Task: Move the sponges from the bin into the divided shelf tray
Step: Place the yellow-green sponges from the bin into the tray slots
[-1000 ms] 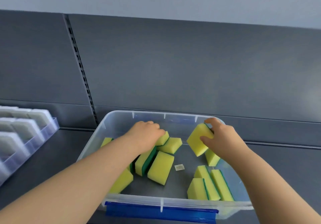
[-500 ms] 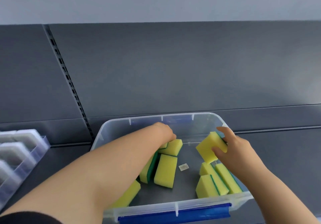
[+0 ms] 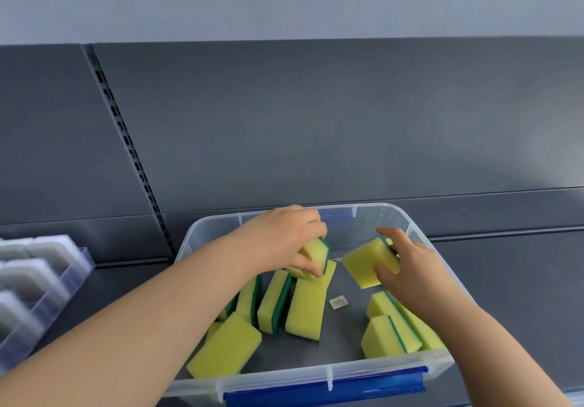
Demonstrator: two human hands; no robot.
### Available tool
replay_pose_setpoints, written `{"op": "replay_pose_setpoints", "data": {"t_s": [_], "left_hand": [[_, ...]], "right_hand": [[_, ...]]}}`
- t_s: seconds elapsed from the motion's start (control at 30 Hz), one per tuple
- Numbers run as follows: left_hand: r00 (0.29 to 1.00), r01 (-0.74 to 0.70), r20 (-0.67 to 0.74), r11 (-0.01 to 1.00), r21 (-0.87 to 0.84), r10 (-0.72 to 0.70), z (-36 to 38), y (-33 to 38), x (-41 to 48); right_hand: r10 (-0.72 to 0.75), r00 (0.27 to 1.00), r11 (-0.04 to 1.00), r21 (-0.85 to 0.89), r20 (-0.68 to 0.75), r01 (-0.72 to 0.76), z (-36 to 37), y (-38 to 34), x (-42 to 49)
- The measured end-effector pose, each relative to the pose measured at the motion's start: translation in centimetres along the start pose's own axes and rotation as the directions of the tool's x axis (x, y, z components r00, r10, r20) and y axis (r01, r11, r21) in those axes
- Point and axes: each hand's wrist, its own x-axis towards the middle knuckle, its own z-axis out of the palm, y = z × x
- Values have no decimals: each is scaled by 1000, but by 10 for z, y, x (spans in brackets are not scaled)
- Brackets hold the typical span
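Centre frame, the left hand (image 3: 281, 239) now pinches a sponge (image 3: 316, 253) free, the right hand (image 3: 410, 271) clasps a second sponge (image 3: 366, 261); tray (image 3: 47, 277) next, probably.

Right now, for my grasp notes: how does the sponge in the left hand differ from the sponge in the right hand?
The left hand grips the left sponge from above; the right hand holds the right sponge from its side. The left sponge shows a narrow side with its green edge; the right sponge shows a broad yellow face, tilted. Both are yellow foam, inside the bin.
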Motion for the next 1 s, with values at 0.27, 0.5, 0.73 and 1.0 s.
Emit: {"op": "replay_pose_setpoints", "data": {"t_s": [0.27,0.5,0.73,1.0], "left_hand": [[937,208,-277,977,-51,-214,3,26,-44],[815,434,-336,881,-188,-473,17,78,-65],[744,503,-434,853,-138,-509,2,103,-103],[606,582,-592,803,-126,-532,-16,120,-242]], "right_hand": [[-122,992,983,137,18,118,-2,0,-9],[-201,979,942,280,27,186,7,4,-10],[-362,926,879,292,-109,378,13,-20,-30],[-666,697,670,197,-265,716,27,-111,-106]]}}
